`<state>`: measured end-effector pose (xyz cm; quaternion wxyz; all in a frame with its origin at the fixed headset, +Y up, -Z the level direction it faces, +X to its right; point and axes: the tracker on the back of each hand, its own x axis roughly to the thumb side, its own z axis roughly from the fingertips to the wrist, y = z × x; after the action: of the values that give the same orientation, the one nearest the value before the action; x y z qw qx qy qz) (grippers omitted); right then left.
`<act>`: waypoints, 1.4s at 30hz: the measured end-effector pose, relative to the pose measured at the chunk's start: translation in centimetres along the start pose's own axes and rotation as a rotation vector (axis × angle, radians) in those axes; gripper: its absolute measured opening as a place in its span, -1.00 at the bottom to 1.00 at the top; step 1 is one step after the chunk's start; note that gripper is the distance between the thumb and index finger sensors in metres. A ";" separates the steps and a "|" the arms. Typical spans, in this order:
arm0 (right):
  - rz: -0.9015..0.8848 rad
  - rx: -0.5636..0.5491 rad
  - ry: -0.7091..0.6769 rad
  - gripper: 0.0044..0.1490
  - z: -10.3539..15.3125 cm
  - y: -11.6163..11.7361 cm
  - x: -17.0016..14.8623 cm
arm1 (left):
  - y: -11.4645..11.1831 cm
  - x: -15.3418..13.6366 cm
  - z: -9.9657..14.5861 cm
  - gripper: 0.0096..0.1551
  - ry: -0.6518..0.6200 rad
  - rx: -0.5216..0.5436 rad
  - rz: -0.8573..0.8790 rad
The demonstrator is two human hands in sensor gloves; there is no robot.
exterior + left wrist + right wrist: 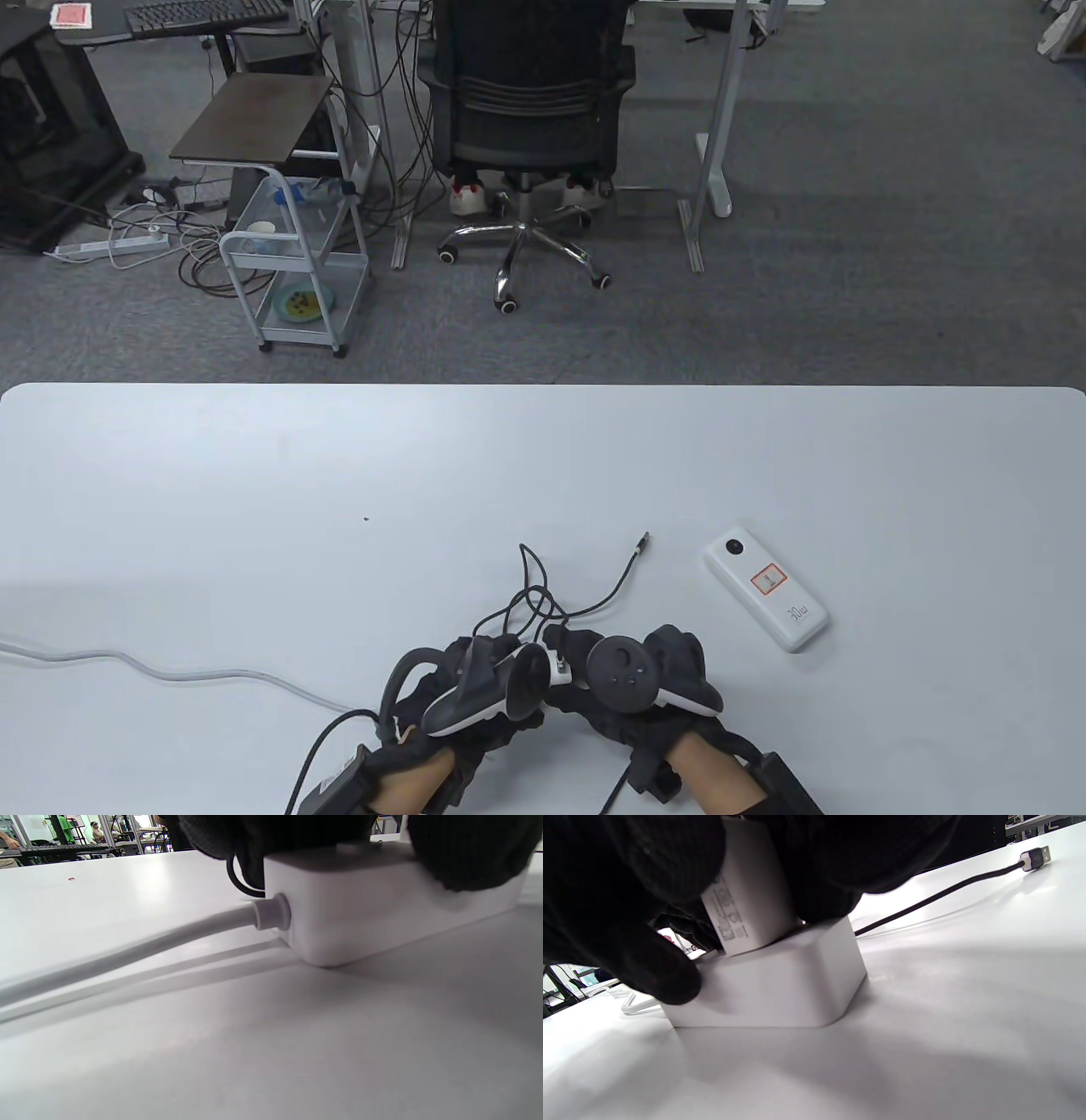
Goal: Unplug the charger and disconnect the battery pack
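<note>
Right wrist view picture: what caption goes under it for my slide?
Gloved right hand grips a white charger sitting in a white power strip.

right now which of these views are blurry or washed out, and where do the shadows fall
Table view: sharp, evenly lit; the battery pack casts little shadow. Left wrist view: the grey cord blurs toward the lens, a soft shadow streaks beside it, and glare whitens the table behind. Right wrist view: the right hand is a dark, unfocused mass over the charger; the power strip shadows the table near the camera.
</note>
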<state>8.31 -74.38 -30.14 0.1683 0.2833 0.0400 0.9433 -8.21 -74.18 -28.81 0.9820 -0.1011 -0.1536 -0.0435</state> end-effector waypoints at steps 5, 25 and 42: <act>0.021 0.000 -0.014 -0.10 -0.1 0.1 0.3 | 0.0 0.0 0.0 -0.05 0.005 -0.010 0.001; 0.238 -0.053 -0.141 -0.09 0.4 0.7 1.6 | 0.1 0.1 -0.1 -0.06 0.013 0.000 -0.006; 0.258 -0.045 -0.145 -0.09 0.4 0.5 1.7 | 0.2 0.3 0.0 -0.06 0.017 0.001 -0.025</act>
<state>7.06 -74.28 -28.79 0.0543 0.3494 -0.0304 0.9349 -7.86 -74.06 -28.76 0.9827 -0.0984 -0.1463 -0.0566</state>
